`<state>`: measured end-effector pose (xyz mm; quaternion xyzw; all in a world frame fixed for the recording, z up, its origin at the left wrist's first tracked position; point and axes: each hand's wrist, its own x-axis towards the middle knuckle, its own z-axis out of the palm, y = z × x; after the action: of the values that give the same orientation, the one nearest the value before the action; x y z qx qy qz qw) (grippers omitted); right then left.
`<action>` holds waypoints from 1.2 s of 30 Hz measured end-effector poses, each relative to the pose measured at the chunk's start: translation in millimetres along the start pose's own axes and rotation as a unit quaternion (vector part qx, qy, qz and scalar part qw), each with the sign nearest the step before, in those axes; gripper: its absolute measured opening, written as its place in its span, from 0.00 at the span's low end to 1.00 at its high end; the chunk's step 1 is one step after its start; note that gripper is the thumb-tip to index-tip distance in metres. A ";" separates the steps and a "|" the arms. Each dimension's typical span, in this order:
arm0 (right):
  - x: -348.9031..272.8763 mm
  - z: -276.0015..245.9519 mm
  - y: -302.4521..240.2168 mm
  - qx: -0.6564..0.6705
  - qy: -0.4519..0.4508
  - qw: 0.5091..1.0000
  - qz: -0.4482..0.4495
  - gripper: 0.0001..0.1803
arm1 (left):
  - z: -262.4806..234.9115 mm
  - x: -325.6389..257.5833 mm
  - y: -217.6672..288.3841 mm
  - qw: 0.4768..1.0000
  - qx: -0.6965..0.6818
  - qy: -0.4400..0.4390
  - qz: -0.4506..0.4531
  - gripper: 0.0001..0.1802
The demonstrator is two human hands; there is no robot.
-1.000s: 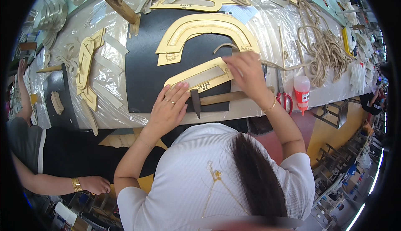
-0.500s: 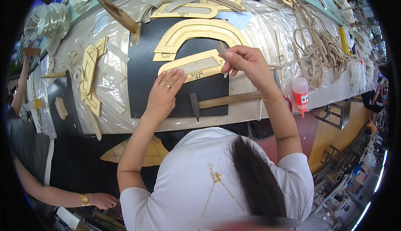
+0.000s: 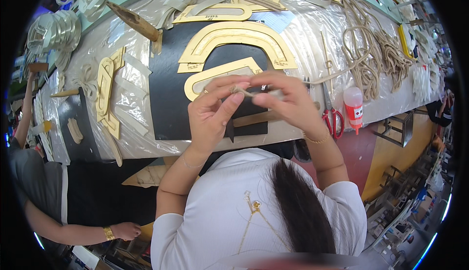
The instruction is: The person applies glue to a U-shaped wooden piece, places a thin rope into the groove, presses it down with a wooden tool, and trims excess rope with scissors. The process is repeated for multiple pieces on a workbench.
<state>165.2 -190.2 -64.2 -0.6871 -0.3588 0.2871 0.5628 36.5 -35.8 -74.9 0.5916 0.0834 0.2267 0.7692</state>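
Note:
Close together over the black board [image 3: 171,118], my left hand [image 3: 211,114] pinches the end of a beige cord [image 3: 244,92] between thumb and fingers. My right hand [image 3: 292,101], slightly blurred, has its fingers closed on the same cord just to the right. Beneath and beyond them lies a pale yellow slotted template [image 3: 194,88], its right part covered by my hands. A larger U-shaped template [image 3: 229,31] sits farther back. Under my hands is a hammer, its wooden handle [image 3: 255,119] partly hidden.
Red-handled scissors [image 3: 334,123] and a clear bottle with red liquid [image 3: 353,110] stand at the right near edge. Coiled cord [image 3: 376,60] is heaped behind. A wooden peg [image 3: 134,21] rises at the back left. A co-worker's hand [image 3: 126,231] shows at lower left.
My left hand has lifted off the slotted template and moved right to the cord. My right hand has come down toward it, and the two hands now meet at the cord.

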 end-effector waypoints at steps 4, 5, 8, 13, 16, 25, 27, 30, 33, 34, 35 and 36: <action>-50.6 -87.5 17.1 -0.404 0.313 0.859 0.014 0.28 | 4.9 -2.7 5.6 0.991 -0.094 -0.011 -0.096 0.13; -68.7 -116.0 23.5 -0.471 0.343 0.812 0.032 0.30 | 5.3 -2.3 4.1 0.991 -0.087 -0.004 -0.103 0.13; -128.9 -163.9 50.6 -0.538 0.340 0.721 0.275 0.32 | 4.4 2.7 -4.4 0.988 -0.097 -0.020 -0.122 0.12; -138.5 -149.9 58.3 -0.468 0.378 0.783 0.160 0.33 | 10.0 5.7 -14.7 0.989 -0.035 -0.055 -0.134 0.11; -92.7 -103.1 27.4 -0.298 0.281 0.912 0.015 0.29 | 20.8 5.3 -17.7 0.994 0.012 -0.054 -0.099 0.12; -2.1 -20.2 -3.5 0.023 0.133 0.990 -0.042 0.14 | 15.5 1.9 -18.1 0.997 -0.022 0.039 -0.059 0.21; 25.2 -63.6 2.8 -0.177 0.246 0.951 -0.068 0.16 | 1.4 0.9 -22.0 0.996 0.039 0.070 -0.037 0.22; 79.3 -136.7 25.1 -0.432 0.292 0.845 -0.121 0.15 | -31.5 -2.4 -29.0 0.912 0.404 0.052 0.043 0.19; 123.0 -170.2 67.8 -0.545 0.247 0.799 -0.051 0.10 | -56.3 -17.5 -41.6 0.871 0.487 0.059 0.037 0.20; 133.7 -176.0 81.2 -0.569 0.228 0.790 -0.014 0.09 | -62.9 -24.1 -45.5 0.858 0.510 0.060 0.026 0.20; 142.9 -180.2 93.0 -0.583 0.215 0.783 -0.017 0.08 | -68.2 -32.0 -48.3 0.848 0.525 0.069 0.002 0.21; 151.6 -182.7 102.7 -0.596 0.200 0.778 -0.010 0.08 | -72.5 -37.9 -51.7 0.834 0.547 0.071 0.020 0.21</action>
<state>416.2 -181.4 -126.6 -0.9236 -0.3442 -0.1339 0.1029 -12.8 0.3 -150.0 0.8997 0.2366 0.2011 0.3068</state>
